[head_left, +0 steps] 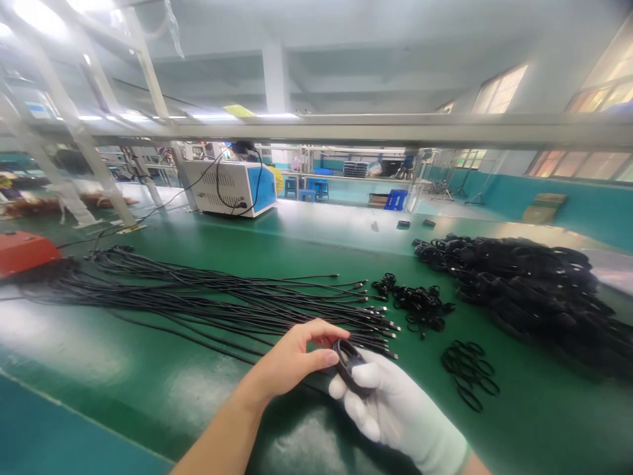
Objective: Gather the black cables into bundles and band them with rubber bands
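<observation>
A black cable wound into a small coil (346, 367) is between my hands above the green table. My bare left hand (301, 353) pinches the coil's upper left edge between thumb and fingers. On its lower right side, my white-gloved right hand (386, 396) wraps round the coil, hiding part of it. Behind my hands, a bundle of straight black cables (222, 290) lies along the table, metal plugs pointing right. Several black rings (469, 369), thin and loose, lie to the right of my gloved hand. Beyond them is a small heap of black pieces (420, 303), too small to make out.
A large pile of coiled black cables (524, 284) covers the right side of the green table (163, 369). A white and blue machine (237, 188) stands at the back. An orange-red object (27, 253) sits at the left edge. A metal shelf beam (346, 130) crosses above.
</observation>
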A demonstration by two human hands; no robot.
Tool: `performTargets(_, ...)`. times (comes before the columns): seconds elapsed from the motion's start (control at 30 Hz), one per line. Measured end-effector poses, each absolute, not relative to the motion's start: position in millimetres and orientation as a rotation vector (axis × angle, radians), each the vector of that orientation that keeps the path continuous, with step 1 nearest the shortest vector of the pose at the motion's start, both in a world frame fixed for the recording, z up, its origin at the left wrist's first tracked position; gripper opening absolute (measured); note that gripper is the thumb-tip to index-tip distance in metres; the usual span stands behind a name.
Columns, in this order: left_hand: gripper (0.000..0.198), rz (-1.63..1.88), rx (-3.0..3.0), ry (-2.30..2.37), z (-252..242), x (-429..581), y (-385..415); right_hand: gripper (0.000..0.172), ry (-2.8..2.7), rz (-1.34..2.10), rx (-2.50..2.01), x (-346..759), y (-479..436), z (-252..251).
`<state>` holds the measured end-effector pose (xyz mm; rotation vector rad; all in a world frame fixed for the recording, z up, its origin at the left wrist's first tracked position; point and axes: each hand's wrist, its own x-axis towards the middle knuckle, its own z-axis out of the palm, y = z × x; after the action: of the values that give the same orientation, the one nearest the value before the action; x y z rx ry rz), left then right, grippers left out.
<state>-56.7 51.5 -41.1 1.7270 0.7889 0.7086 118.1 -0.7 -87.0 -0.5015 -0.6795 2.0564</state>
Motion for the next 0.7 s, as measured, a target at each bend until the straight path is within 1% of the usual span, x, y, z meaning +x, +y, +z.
performTargets(0.07,0.031,0.72,1.744,0.798,-40,-55,51,0.024,-0.694,2.053,-0.523,118,0,-86)
performTargets(0.1,0.031,0.725,1.752,0.809,-39,-54,50,0.027,-0.727,2.029,-0.531,118,0,-84)
performTargets(0.17,0.03,0.728,1.764,0.846,-40,-53,50,0.04,-0.859,1.927,-0.617,118,-1,-78)
performTargets(0.23,0.03,0.734,1.782,0.885,-42,-52,50,0.05,-1.046,1.767,-0.874,119,-3,-71)
performTargets(0.33,0.033,0.789,1.782,0.926,-46,-55,54,0.05,-1.316,1.301,-1.31,117,-6,-63)
performTargets(0.4,0.032,0.842,1.755,0.966,-48,-59,58,0.051,-1.429,0.952,-1.423,116,-8,-61)
performTargets(0.47,0.03,0.869,1.731,1.018,-47,-61,61,0.055,-1.511,0.728,-1.436,115,-12,-60)
performTargets(0.57,0.028,0.838,1.74,1.032,-44,-64,64,0.058,-1.53,0.626,-1.457,121,-17,-53)
performTargets(0.63,0.025,0.782,1.764,1.05,-48,-68,68,0.058,-1.447,0.675,-1.46,133,-16,-48)
performTargets(0.7,0.021,0.74,1.803,1.113,-62,-75,79,0.057,-1.316,0.712,-1.44,160,-8,-45)
